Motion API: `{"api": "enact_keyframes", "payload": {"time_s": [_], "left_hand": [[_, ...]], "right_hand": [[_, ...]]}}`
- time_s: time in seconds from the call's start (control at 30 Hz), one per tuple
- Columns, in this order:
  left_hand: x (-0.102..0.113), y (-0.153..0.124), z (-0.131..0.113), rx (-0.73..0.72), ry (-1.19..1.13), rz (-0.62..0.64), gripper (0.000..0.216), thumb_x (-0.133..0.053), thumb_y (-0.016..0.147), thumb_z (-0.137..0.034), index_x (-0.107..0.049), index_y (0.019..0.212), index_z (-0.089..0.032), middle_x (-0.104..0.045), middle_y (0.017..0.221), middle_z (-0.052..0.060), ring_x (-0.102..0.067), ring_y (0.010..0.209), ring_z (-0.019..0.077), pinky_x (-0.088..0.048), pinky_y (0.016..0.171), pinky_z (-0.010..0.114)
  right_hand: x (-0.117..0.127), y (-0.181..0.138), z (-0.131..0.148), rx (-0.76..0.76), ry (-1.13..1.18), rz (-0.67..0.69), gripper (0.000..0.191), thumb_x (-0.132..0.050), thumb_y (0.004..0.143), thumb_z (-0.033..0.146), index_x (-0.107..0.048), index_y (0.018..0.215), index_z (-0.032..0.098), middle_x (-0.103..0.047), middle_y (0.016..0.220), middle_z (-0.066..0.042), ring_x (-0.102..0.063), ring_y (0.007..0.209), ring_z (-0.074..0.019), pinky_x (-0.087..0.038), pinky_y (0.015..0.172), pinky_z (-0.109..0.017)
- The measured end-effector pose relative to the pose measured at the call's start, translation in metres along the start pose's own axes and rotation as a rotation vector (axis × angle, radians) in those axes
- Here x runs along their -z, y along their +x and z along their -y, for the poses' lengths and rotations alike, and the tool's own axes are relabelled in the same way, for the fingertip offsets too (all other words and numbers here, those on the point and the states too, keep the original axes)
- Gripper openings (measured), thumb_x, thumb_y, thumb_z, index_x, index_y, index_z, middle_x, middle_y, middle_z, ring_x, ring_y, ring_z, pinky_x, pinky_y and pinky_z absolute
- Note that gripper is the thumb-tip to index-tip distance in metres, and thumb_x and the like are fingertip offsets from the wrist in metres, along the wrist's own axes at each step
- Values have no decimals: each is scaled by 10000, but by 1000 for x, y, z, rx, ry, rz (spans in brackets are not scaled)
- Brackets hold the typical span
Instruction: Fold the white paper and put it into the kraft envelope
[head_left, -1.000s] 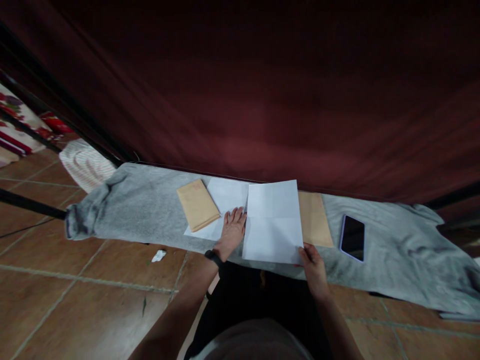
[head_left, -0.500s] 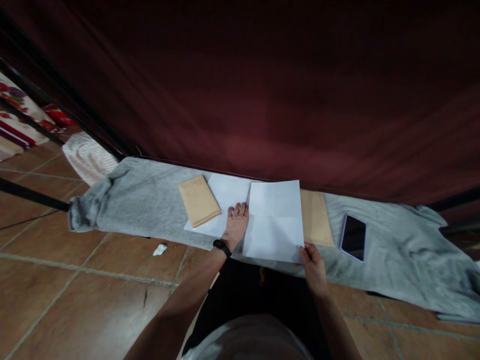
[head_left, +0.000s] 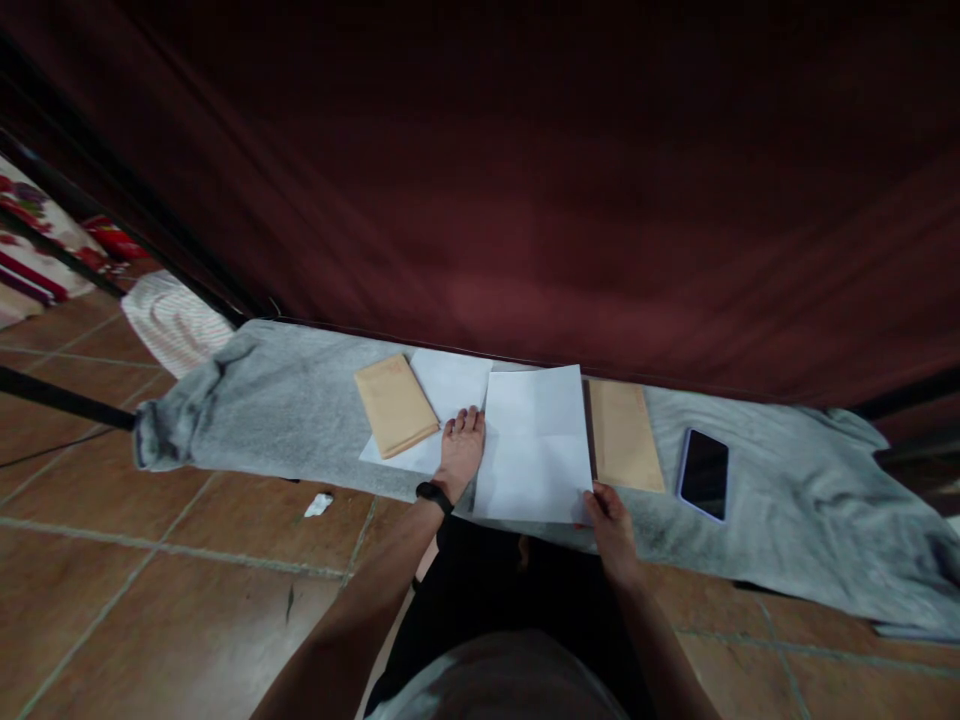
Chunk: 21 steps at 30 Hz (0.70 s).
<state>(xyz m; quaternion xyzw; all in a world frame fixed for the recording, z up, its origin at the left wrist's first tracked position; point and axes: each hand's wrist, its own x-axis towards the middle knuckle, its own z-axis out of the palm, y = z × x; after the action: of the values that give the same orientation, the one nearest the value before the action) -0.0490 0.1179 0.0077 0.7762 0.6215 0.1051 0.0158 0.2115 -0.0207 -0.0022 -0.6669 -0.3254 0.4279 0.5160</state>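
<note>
A creased white sheet of paper (head_left: 534,440) lies in front of me on the grey cloth. My right hand (head_left: 611,520) pinches its lower right corner between thumb and fingers. Along the sheet's left edge, my left hand (head_left: 461,450) rests with fingers stretched out, a dark band on its wrist. Beneath that hand is another white sheet (head_left: 454,385), partly covered by a stack of brown envelopes (head_left: 395,405). To the right of the held sheet lies a brown envelope (head_left: 626,435).
A phone (head_left: 703,474) with a pale purple case lies on the grey cloth (head_left: 292,400) at right. Dark red fabric (head_left: 510,230) hangs behind the narrow surface. On the tiled floor is a scrap of white paper (head_left: 319,504). Striped cloth (head_left: 176,320) hangs at left.
The held sheet has shifted left with my right hand, showing more of the right-hand brown envelope. My left hand has slid slightly left, its fingers still stretched out.
</note>
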Motion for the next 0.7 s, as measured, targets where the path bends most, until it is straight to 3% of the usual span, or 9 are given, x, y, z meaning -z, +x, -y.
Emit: {"api": "enact_keyframes", "payload": {"time_s": [0.23,0.43,0.7], "left_hand": [[5,-2,12,-8,-57,-18,492,-387,944,-80,-590,1383,-167,-542,1490,158,-482,1392,328,-392,1138,549],[4,-17,19,-1,-303,-122,439,-405,958,-134,-613,1343,-163,-649,1358,129,-580,1302,236,-460,1139,423],[-1,-66,-7,-17,-485,-153,398,-447,1023,-320,-579,1382,-211,-622,1394,112,-586,1301,234,-501,1117,429]], "right_hand": [[-12,4,-4,-62,52,-14,504,-723,635,652,-648,910,236,-635,856,-16,-600,747,-191,-537,496,-265],[-21,10,-12,-87,90,-38,483,-745,601,611,-659,894,237,-638,794,-7,-610,715,-198,-544,472,-277],[-22,9,-11,-73,100,-90,466,-729,622,621,-640,883,245,-622,752,14,-602,682,-178,-568,516,-289]]}}
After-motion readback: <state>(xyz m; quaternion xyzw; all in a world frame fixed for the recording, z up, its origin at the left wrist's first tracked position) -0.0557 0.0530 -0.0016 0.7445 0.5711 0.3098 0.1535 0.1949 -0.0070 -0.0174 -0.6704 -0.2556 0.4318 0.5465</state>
